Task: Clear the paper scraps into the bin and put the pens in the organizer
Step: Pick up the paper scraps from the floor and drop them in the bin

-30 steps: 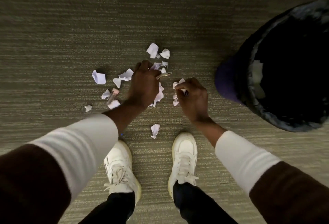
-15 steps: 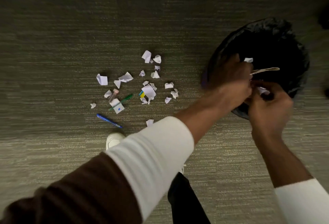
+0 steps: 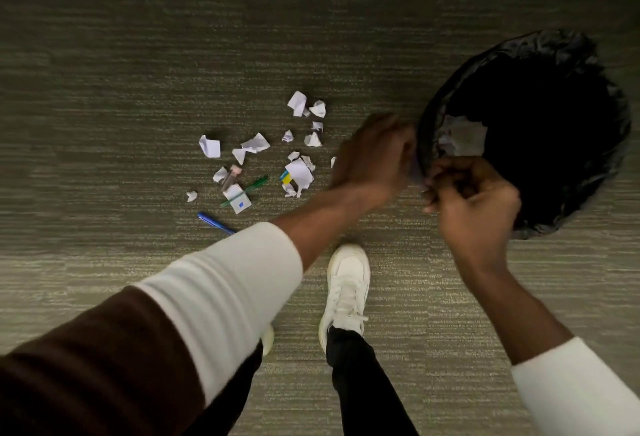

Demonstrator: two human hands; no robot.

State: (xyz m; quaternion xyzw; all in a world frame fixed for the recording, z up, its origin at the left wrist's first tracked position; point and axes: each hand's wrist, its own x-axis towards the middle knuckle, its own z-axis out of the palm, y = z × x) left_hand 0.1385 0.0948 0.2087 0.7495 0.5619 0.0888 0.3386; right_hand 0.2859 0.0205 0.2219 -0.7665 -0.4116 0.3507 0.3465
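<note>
Many paper scraps (image 3: 299,172) left of left grip (image 3: 375,155)

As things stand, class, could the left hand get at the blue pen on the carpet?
Probably yes. The blue pen lies uncovered on the carpet, nothing on it, and the left hand hovers close by, near the bin.

No text, brand or number can be read. One paper scrap (image 3: 240,202) at about 9 o'clock from the hands carries a small blue mark, too small to make out; the pens show no legible print.
</note>
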